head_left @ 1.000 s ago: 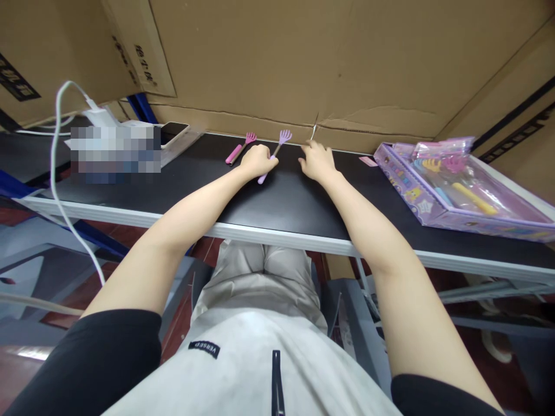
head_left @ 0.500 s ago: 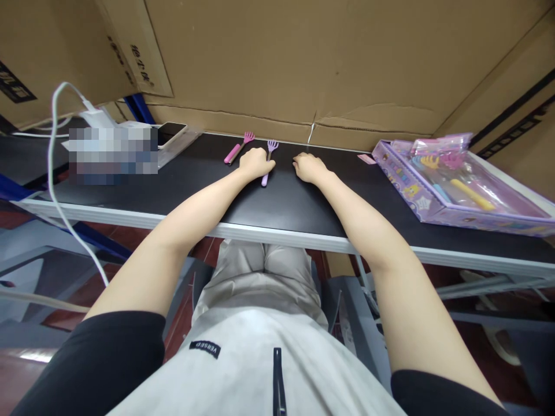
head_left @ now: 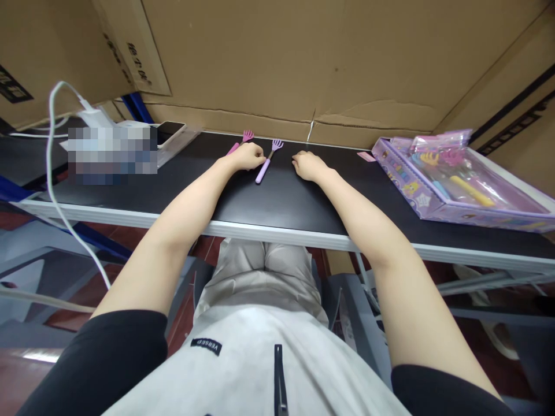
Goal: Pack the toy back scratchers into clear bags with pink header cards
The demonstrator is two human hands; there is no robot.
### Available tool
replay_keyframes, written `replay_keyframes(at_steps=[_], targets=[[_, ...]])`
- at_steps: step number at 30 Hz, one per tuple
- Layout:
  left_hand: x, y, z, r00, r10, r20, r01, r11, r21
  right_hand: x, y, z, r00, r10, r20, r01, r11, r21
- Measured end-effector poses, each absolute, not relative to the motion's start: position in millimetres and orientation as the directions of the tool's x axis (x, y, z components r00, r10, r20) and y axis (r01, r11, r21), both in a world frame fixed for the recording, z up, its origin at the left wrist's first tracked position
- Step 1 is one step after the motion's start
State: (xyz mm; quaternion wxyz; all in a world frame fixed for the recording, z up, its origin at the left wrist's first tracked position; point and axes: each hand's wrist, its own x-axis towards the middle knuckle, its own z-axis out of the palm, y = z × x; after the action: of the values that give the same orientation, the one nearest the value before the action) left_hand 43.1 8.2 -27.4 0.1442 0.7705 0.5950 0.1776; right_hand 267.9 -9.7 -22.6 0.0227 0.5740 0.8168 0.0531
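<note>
My left hand (head_left: 248,156) rests on the black table (head_left: 286,199) with its fingers curled in, and nothing shows in them. A purple toy fork (head_left: 265,164) lies free on the table just right of it, not touched. A pink toy fork (head_left: 245,137) lies just behind my left hand, its handle partly hidden by the hand. My right hand (head_left: 307,166) rests on the table to the right of the purple fork, fingers curled under and holding nothing.
A purple toy set box (head_left: 455,179) with a plastic bag of utensils on top stands at the right. A phone (head_left: 170,129) and a white charger with its cable (head_left: 52,173) are at the left. Cardboard boxes (head_left: 303,58) wall the back edge.
My left hand let go of the purple fork and shifted left, in front of the pink fork. My right hand pulled back from the far edge and curled shut.
</note>
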Motion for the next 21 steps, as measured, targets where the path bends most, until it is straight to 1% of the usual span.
replay_keyframes(at_steps=[5,15,21], targets=[[45.9,3.9,-24.1,0.234,0.967,0.103,0.873,-0.256,0.414,268.4,-7.6,-23.9,-0.338,0.941,0.026,0.936,0.333,0.116],[45.9,2.3,-21.6,0.234,0.969,0.082,0.869,-0.246,0.429,268.7,-3.8,-26.0,-0.336,0.941,0.034,0.938,0.331,0.099],[44.1,3.3,-21.2,0.212,0.971,0.107,0.894,-0.237,0.38,268.3,-5.5,-24.4,-0.341,0.94,0.026,0.934,0.336,0.118]])
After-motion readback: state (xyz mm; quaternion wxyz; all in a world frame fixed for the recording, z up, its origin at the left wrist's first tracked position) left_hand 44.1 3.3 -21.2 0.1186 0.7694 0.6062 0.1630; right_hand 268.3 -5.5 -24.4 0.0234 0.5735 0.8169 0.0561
